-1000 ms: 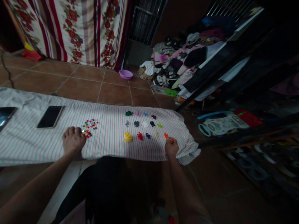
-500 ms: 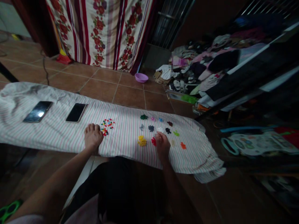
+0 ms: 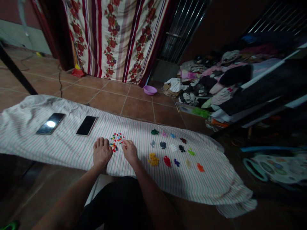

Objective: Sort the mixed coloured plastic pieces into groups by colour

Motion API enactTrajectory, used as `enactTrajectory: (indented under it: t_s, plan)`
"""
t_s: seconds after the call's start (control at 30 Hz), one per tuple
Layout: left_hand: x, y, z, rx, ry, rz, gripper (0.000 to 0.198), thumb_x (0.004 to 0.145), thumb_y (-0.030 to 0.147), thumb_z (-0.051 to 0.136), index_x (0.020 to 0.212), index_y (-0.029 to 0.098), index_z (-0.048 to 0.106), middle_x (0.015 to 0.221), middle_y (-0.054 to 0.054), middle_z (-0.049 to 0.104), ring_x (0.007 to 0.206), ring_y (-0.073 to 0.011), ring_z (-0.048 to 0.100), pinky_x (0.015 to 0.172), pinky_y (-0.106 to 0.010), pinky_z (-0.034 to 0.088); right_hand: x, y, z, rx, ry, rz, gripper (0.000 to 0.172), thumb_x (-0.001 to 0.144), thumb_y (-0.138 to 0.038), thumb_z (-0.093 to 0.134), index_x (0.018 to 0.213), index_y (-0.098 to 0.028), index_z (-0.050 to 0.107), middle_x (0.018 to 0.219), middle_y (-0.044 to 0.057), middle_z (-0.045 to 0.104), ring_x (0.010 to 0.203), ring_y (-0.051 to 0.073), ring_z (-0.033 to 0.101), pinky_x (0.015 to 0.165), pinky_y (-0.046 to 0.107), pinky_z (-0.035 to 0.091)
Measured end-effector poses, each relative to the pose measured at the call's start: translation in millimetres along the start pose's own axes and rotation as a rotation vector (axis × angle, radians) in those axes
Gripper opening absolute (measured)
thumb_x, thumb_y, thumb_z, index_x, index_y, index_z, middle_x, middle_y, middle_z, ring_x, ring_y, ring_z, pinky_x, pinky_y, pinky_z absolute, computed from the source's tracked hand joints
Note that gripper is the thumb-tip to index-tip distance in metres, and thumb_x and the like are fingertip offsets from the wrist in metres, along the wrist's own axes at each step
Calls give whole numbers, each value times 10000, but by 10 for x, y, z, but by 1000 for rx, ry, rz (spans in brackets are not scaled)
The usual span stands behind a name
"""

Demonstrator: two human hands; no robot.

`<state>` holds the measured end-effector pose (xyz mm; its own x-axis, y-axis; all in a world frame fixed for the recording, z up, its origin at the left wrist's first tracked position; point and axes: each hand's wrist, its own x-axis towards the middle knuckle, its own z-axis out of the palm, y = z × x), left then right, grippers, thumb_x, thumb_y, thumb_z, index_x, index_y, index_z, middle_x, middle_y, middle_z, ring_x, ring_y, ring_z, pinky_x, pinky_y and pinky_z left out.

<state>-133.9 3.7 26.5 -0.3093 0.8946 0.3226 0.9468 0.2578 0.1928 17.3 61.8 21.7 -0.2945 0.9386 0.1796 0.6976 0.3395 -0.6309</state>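
Note:
My left hand (image 3: 102,151) lies flat on the striped cloth, fingers stretched forward, beside a loose pile of small mixed-colour pieces (image 3: 118,137). On the pile's right side my right hand (image 3: 130,152) has thumb and fingers pinched together, a tiny whitish bit showing at the tips; what it is cannot be made out. Farther right are small heaps sorted by colour, among them yellow pieces (image 3: 153,159), red pieces (image 3: 167,161), white pieces (image 3: 173,147), dark green pieces (image 3: 154,131) and orange pieces (image 3: 200,167).
Two phones, a black phone (image 3: 86,125) and a shinier phone (image 3: 51,123), lie on the left of the striped cloth (image 3: 211,188). Beyond the cloth, a purple basin (image 3: 150,90) stands on the tiled floor. A heap of clothes (image 3: 203,76) fills the right back.
My right hand has moved left from the sorted heaps to the mixed pile, uncovering the red and dark blue pieces. My left hand stays beside the pile. The camera view has shifted.

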Motion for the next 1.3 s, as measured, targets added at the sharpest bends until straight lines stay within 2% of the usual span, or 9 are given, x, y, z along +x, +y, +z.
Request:
enactTrajectory:
  t_s: [0.1, 0.27, 0.4, 0.57, 0.9, 1.07, 1.3]
  plan:
    - [0, 5, 1, 15, -5, -2, 304, 866, 228, 425, 1106, 129, 584, 1265, -169, 559, 1290, -335, 433, 1051, -454, 343, 114, -25, 62, -77, -21, 50, 333, 852, -134, 552, 1122, -253, 707, 1017, 56, 674, 964, 172, 634, 854, 247, 476]
    - [-1, 0, 2, 49, 1, 16, 283, 869, 222, 423, 1080, 133, 590, 1252, -168, 563, 1279, -332, 444, 1050, -449, 343, 134, -53, 94, -109, -30, 116, 219, 872, -192, 573, 996, -276, 733, 983, 30, 674, 882, 154, 642, 785, 234, 475]
    - [-3, -10, 11, 53, 7, 24, 289, 872, 225, 417, 1092, 128, 578, 1253, -172, 558, 1258, -333, 451, 1025, -447, 358, 84, -34, 110, -7, 34, 139, 162, 849, -173, 584, 942, -236, 701, 945, 24, 694, 848, 144, 652, 782, 233, 485]
    - [-9, -13, -1, 75, 8, 38, 257, 877, 234, 416, 1060, 141, 571, 1207, -158, 562, 1233, -326, 460, 1000, -432, 367, -58, 106, 47, 161, 71, 150, 175, 811, -128, 553, 913, -236, 647, 860, -12, 702, 807, 130, 666, 761, 231, 503]
    - [-12, -2, -47, 77, -10, 24, 245, 889, 250, 387, 1025, 162, 572, 1138, -141, 564, 1189, -308, 481, 958, -418, 382, -392, 288, -432, 269, 105, 165, 132, 801, -193, 549, 893, -232, 634, 822, -7, 692, 752, 128, 661, 719, 237, 529]
    - [-14, -3, -68, 26, -35, 1, 285, 876, 251, 380, 1053, 160, 584, 1171, -154, 562, 1165, -298, 492, 942, -425, 389, -563, 570, -763, 285, 229, 165, 140, 807, -236, 519, 891, -228, 631, 808, 8, 692, 754, 147, 670, 720, 263, 552]
    - [-32, -6, -72, 59, -26, 3, 328, 871, 250, 379, 1113, 156, 579, 1183, -144, 574, 1146, -283, 513, 952, -422, 402, -743, 973, -1167, 374, 308, 236, 160, 803, -287, 500, 890, -226, 619, 819, 32, 706, 783, 166, 693, 719, 278, 573]
